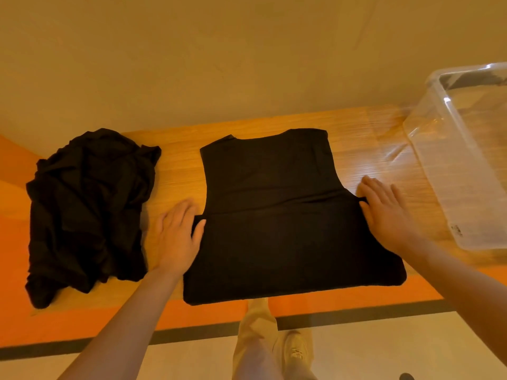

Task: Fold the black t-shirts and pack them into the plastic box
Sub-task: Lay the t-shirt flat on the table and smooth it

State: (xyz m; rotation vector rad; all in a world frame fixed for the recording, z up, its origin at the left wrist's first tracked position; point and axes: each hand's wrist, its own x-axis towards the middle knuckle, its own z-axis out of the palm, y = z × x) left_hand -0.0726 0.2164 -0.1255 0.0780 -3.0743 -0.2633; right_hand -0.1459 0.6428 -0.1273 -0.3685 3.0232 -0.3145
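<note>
A black t-shirt point(274, 215) lies flat in the middle of the wooden table, its lower part folded up to a line across the middle. My left hand point(175, 237) is at the left end of that fold line and pinches the cloth edge between thumb and fingers. At the right end, my right hand point(384, 209) holds the corner of the folded layer the same way, its fingers stretched out over the table. A crumpled pile of black t-shirts point(87, 209) sits to the left. The clear plastic box point(439, 171) stands at the right edge of the table, apart from my right hand.
The wooden table point(181, 171) has an orange front edge point(82, 319) and ends at a plain wall behind. Something dark shows at the far end inside the box. My legs and a shoe point(296, 349) are on the floor below the table edge.
</note>
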